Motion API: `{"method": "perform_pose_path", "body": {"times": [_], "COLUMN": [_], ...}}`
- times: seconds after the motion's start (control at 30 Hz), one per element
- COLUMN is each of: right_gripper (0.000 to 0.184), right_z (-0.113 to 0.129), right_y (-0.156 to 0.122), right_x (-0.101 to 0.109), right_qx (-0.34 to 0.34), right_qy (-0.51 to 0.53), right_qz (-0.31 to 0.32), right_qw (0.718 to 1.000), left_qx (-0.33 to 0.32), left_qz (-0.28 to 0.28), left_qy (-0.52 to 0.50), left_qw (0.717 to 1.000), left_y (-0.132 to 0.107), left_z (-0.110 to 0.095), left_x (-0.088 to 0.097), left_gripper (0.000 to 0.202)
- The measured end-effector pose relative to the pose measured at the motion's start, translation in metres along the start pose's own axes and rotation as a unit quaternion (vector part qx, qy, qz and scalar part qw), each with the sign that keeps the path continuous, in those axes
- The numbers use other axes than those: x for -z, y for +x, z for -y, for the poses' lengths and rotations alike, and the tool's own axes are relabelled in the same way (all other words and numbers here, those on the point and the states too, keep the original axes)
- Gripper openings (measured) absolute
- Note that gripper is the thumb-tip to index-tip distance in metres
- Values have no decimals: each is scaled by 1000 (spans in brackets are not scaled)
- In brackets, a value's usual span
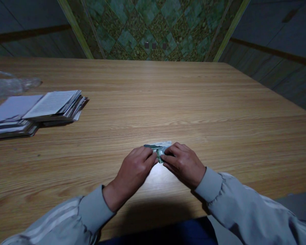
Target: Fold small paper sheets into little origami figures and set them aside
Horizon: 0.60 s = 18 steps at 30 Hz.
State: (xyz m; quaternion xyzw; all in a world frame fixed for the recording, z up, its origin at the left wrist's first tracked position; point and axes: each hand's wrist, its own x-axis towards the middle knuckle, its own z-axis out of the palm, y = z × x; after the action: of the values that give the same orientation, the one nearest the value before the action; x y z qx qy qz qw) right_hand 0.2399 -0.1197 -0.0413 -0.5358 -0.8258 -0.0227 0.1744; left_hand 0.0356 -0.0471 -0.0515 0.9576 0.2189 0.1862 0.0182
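Note:
A small piece of green and white printed paper (158,147), seemingly folded, is held between my two hands just over the table's near half. My left hand (134,167) pinches its left part, with thumb and fingers closed together. From the other side, my right hand (185,164) grips the right part between thumb and forefinger. The fingertips of both hands almost meet at the paper's near edge. Much of the paper is covered by the fingers, so its exact shape cannot be made out.
On the left of the wooden table (153,102) lie two overlapping piles of printed sheets or booklets (51,103). A crumpled clear plastic bag (7,83) sits behind them at the left edge. Beyond the table's far edge is a green patterned surface (153,27).

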Motion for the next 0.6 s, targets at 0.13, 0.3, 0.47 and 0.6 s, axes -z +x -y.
{"method": "perform_pose_path", "body": {"times": [0.13,0.3,0.47,0.6], "right_gripper": [13,14,18,20], "right_z": [-9,-14,-14,-23], "right_y": [2,7,10,9], "right_x": [10,11,5,5], "right_qx": [55,90,108,108], "right_qy": [-3,-34,-38,16], "right_qz": [49,56,15,17], "right_qw": [997,994,993,994], "left_qx": [5,-1,-5,2], "left_qz": [38,69,84,93], "left_qy": [11,41,53,58], "left_qw": [999,997,995,994], "left_y": [-13,-19,-17,-19], "left_z": [-9,-14,-15,-16], "left_x": [4,7,8,8], "left_gripper": [25,53,59,64]}}
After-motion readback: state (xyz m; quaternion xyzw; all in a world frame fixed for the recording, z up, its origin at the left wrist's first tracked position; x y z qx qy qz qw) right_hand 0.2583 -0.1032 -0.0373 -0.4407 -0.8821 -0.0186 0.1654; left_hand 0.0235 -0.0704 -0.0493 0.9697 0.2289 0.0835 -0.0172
